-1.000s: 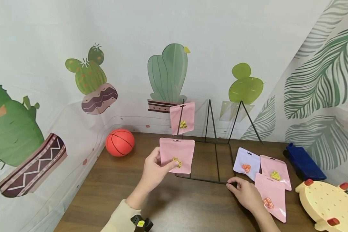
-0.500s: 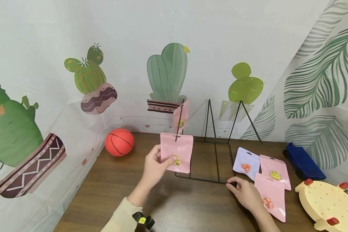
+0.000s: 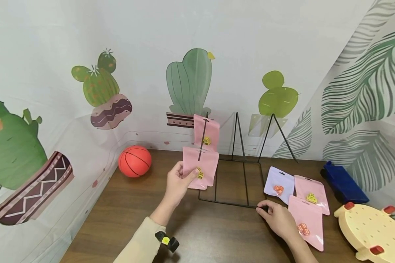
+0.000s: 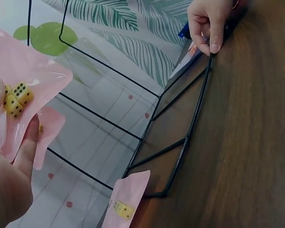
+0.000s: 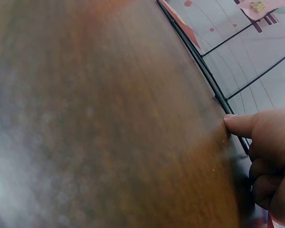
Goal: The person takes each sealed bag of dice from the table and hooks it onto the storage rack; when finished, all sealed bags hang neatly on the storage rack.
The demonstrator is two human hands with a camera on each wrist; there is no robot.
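Note:
My left hand [image 3: 177, 184] pinches a pink zip pouch [image 3: 208, 160] of yellow dice [image 3: 200, 173] between thumb and fingers. A prong of the black wire rack [image 3: 232, 204] passes through the pouch's top slot, its tip showing in front. Behind it, another pink pouch [image 3: 214, 128] with yellow dice hangs on the same prong. In the left wrist view a further pink pouch [image 4: 128, 197] sits low by the rack's base; the held pouch mostly hides it in the head view. My right hand [image 3: 278, 217] grips the rack's front right base corner with thumb and fingers.
On the right lie a lilac pouch [image 3: 278, 179] with orange dice and two pink pouches [image 3: 307, 233]. Farther right are a dark blue object [image 3: 345, 182] and a cream board [image 3: 375, 230] with red knobs. A red ball [image 3: 135, 161] rests at the back left.
My left hand has lifted the pouch slightly, and the prong tip now shows through its slot. The pouch hanging behind has swung round and back. My right hand stays at the corner.

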